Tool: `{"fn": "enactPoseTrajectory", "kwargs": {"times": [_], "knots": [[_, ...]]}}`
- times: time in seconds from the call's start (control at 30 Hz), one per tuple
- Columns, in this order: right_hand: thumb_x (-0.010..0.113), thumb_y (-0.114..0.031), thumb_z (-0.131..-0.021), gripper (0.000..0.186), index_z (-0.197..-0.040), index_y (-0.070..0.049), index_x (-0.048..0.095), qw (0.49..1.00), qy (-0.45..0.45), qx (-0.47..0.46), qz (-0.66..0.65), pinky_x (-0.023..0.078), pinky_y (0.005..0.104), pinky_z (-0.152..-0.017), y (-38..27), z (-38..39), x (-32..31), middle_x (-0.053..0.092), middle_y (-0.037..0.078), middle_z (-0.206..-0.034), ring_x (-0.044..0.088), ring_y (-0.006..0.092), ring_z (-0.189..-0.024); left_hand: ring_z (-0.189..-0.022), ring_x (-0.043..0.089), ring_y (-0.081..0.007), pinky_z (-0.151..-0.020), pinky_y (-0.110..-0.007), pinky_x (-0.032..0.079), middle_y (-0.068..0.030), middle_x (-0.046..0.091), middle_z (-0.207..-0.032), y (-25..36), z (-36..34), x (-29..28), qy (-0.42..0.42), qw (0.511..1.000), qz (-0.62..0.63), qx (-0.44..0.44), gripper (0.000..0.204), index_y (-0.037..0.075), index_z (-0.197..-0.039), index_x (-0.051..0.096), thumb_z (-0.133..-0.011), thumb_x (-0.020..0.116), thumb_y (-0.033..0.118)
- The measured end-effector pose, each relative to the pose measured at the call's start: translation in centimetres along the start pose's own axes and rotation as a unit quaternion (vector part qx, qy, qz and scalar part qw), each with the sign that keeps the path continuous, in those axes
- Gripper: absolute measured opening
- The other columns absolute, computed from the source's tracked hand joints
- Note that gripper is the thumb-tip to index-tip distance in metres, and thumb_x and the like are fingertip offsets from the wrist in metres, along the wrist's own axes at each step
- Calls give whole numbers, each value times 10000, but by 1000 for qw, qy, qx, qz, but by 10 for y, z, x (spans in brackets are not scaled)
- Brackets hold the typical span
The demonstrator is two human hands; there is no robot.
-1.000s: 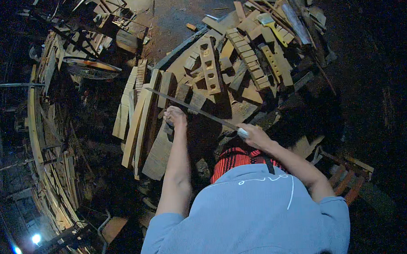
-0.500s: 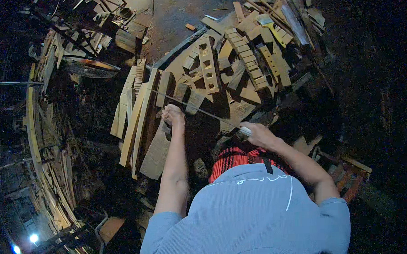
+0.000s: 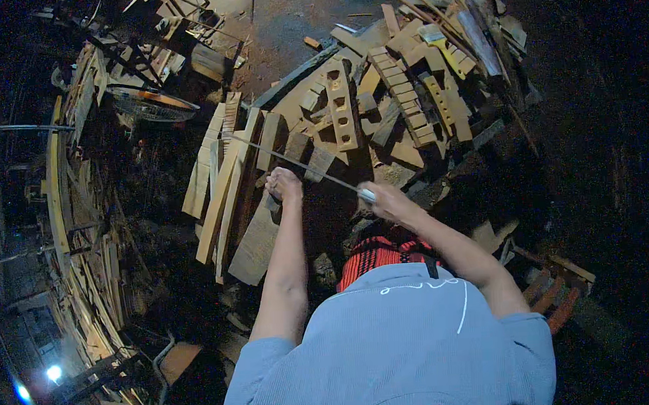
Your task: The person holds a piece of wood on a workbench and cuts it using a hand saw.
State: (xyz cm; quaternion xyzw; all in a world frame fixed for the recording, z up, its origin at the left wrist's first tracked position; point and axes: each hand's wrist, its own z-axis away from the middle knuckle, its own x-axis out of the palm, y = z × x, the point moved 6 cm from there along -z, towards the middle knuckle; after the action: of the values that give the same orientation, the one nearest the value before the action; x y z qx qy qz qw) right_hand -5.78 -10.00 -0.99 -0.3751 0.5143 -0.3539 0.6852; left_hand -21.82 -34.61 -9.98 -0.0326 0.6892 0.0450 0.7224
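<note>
My right hand (image 3: 388, 202) is wrapped round the white handle (image 3: 367, 195) of a long, thin-bladed tool. Whether it is a saw or a file, I cannot tell. Its narrow blade (image 3: 294, 162) slants up to the left, past my left hand, and ends over the upright-lying boards. My left hand (image 3: 284, 184) is closed at a dark piece of wood (image 3: 272, 203), mostly hidden under the fingers. Just beyond the fingers are a dark wood block (image 3: 295, 147) and a paler block (image 3: 319, 164). A wide grey board (image 3: 254, 249) lies below the left hand.
Long boards (image 3: 226, 185) lie to the left. Ahead, a dusty bench top holds a strip with square holes (image 3: 341, 111), a slatted strip (image 3: 403, 94) and a yellow-handled brush (image 3: 444, 51). Wood scraps (image 3: 108, 299) pile up at far left, near a bright lamp (image 3: 54, 373).
My right hand has moved up and left, pushing the tool so its tip reaches farther over the boards. My left hand stays in nearly the same place. The view has shifted slightly.
</note>
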Motion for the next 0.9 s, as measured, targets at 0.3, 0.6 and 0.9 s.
{"fn": "enactPoseTrajectory", "kwargs": {"times": [0.3, 0.6, 0.9], "knots": [[610, -33, -685, 462, -1139, -87, 539, 996, -2, 74, 41, 475, 382, -781, 44, 124, -44, 606, 177, -998, 592, 346, -922, -774, 572, -320, -656, -441, 459, -123, 592, -856, -2, -11, 16, 12, 997, 63, 32, 265, 14, -876, 582, -645, 667, 109], [678, -138, -688, 479, -1148, -169, 550, 996, 54, 54, 40, 498, 371, -772, 16, 117, -50, 619, 118, -1018, 617, 300, -882, -1087, 492, -312, -902, -494, 364, -107, 567, -1107, 35, 17, -35, 108, 994, 10, 21, 281, 76, -1024, 588, -856, 442, 248], [668, -149, -712, 497, -1183, -205, 520, 983, 92, -43, 150, 511, 369, -706, -13, 89, -50, 614, 98, -919, 612, 288, -843, -1285, 312, -307, -1035, -503, 235, -117, 378, -1369, 2, 6, -4, 167, 877, 447, -54, 447, 67, -1306, 411, -919, 350, 281]]}}
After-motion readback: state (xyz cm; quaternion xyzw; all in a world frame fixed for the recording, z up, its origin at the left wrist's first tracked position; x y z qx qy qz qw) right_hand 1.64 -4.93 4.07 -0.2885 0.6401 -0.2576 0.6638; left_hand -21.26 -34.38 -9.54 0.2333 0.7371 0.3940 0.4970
